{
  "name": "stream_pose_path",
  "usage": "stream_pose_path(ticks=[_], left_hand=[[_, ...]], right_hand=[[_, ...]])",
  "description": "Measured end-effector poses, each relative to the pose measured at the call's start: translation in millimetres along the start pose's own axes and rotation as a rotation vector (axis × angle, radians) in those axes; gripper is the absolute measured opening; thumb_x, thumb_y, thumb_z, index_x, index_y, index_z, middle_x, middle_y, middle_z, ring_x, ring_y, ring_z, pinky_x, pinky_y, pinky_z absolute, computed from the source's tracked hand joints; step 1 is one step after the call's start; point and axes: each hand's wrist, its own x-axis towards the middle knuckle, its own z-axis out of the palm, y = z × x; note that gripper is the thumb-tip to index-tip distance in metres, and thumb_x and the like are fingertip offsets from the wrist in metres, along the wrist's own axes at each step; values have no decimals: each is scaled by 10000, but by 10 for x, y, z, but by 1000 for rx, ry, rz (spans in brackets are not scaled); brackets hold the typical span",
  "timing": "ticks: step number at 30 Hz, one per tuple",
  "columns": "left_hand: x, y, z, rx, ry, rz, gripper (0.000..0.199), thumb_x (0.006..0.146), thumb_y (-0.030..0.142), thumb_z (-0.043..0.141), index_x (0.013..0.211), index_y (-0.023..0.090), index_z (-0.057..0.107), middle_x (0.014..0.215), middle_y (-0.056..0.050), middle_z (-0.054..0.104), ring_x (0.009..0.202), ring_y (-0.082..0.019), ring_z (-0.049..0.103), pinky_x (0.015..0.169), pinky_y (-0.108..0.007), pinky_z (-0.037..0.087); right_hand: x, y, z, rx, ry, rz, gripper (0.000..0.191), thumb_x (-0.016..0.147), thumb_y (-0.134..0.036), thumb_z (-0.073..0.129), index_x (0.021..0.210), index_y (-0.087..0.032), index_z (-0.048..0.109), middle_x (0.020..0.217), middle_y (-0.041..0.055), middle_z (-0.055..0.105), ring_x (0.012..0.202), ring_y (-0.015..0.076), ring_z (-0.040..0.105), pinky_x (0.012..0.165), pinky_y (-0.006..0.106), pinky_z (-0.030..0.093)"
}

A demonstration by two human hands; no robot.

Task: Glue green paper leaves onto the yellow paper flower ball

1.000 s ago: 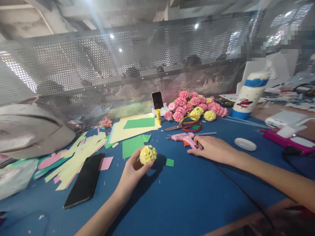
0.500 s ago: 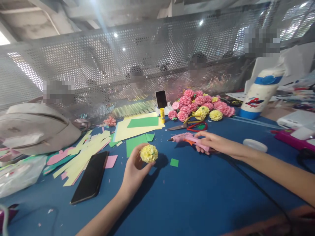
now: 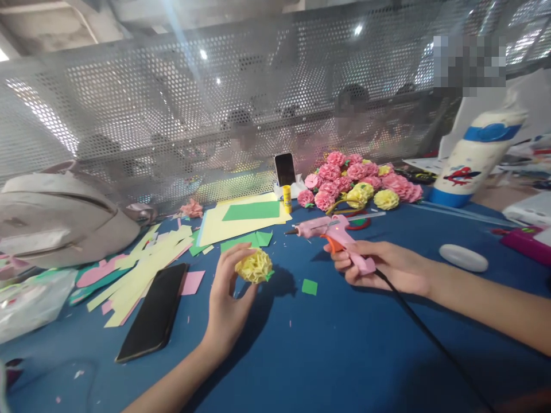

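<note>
Between the thumb and fingers of my left hand (image 3: 228,301) is a yellow paper flower (image 3: 255,266), held above the blue table (image 3: 301,355). A bit of green shows at the flower's right side. My right hand (image 3: 379,267) grips a pink hot glue gun (image 3: 340,235) by its handle, fingers by the orange trigger. The gun's nozzle points left, above and to the right of the flower, apart from it. A clear glue stick sticks out of its back. On the table between my hands lies a small green paper square (image 3: 309,287).
Pink and yellow paper flowers (image 3: 357,178) are heaped at the back, by partly hidden scissors. A yellow glue stick tube (image 3: 287,199), paper strips (image 3: 146,275), a phone (image 3: 152,312) and a bag (image 3: 64,218) stand or lie leftward. A white bottle (image 3: 476,158) and white lid (image 3: 464,258) are rightward.
My right hand has lifted the glue gun off the table and turned it more upright. The flower has tilted in my left hand, its green bit now at the lower right.
</note>
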Motion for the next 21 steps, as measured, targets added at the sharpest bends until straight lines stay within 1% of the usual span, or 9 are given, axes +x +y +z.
stream_pose_path(ticks=[2, 5, 7, 9, 11, 14, 16, 19, 21], left_hand=[[2, -2, 2, 7, -10, -3, 372, 880, 141, 622, 1204, 317, 579, 1300, -55, 509, 1284, -235, 487, 1021, -365, 466], [-8, 3, 5, 47, -21, 7, 374, 878, 135, 617, 1203, 317, 576, 1272, -51, 530, 1271, -236, 498, 1030, -373, 456], [-20, 6, 7, 81, -29, 23, 375, 869, 130, 618, 1198, 305, 577, 1252, -56, 542, 1261, -244, 505, 1033, -386, 453], [-34, 8, 12, 96, -43, 42, 387, 858, 118, 620, 1198, 298, 578, 1243, -61, 542, 1252, -251, 509, 1033, -397, 453], [-47, 12, 17, 102, -53, 57, 409, 850, 103, 620, 1204, 304, 577, 1238, -58, 537, 1243, -251, 510, 1035, -404, 448], [-59, 27, 21, 120, -64, 71, 435, 845, 74, 606, 1205, 316, 575, 1235, -51, 528, 1235, -249, 507, 1043, -409, 436], [-64, 40, 19, 131, -75, 75, 447, 841, 56, 593, 1203, 318, 573, 1237, -51, 523, 1240, -251, 502, 1045, -410, 431], [-74, 58, 14, 139, -91, 82, 468, 833, 39, 586, 1204, 324, 569, 1235, -49, 521, 1239, -252, 499, 1038, -411, 429], [-82, 65, 13, 141, -96, 86, 475, 830, 37, 590, 1205, 327, 568, 1230, -47, 520, 1231, -250, 501, 1031, -408, 430]], right_hand=[[28, 45, -6, -118, 2, -100, 153, 832, -206, 714, 960, -137, 666, 779, 12, 491, 648, 79, 453, 570, 162, 475], [27, 111, -16, -411, -48, -241, 270, 799, -349, 771, 920, -129, 672, 709, -10, 465, 566, 66, 378, 484, 176, 384], [0, 154, -19, -573, -100, -272, 379, 797, -463, 754, 927, -118, 666, 668, -28, 444, 508, 51, 338, 439, 194, 308], [-41, 193, -17, -692, -125, -292, 434, 807, -531, 719, 917, -118, 645, 649, -34, 444, 474, 48, 342, 416, 209, 247], [-83, 226, -10, -791, -118, -300, 450, 816, -563, 692, 867, -123, 616, 632, -34, 444, 467, 55, 362, 412, 217, 227], [-127, 254, 0, -900, -63, -297, 465, 832, -590, 658, 794, -133, 582, 618, -26, 446, 482, 62, 369, 431, 223, 244], [-134, 259, -2, -931, -49, -300, 468, 846, -590, 640, 836, -125, 595, 615, -27, 447, 489, 64, 364, 440, 224, 252], [-124, 252, -18, -948, -85, -306, 457, 885, -560, 612, 959, -109, 610, 598, -39, 450, 485, 61, 343, 442, 218, 244], [-116, 246, -23, -958, -100, -313, 437, 902, -541, 601, 970, -109, 608, 584, -47, 447, 479, 57, 328, 440, 215, 234]])
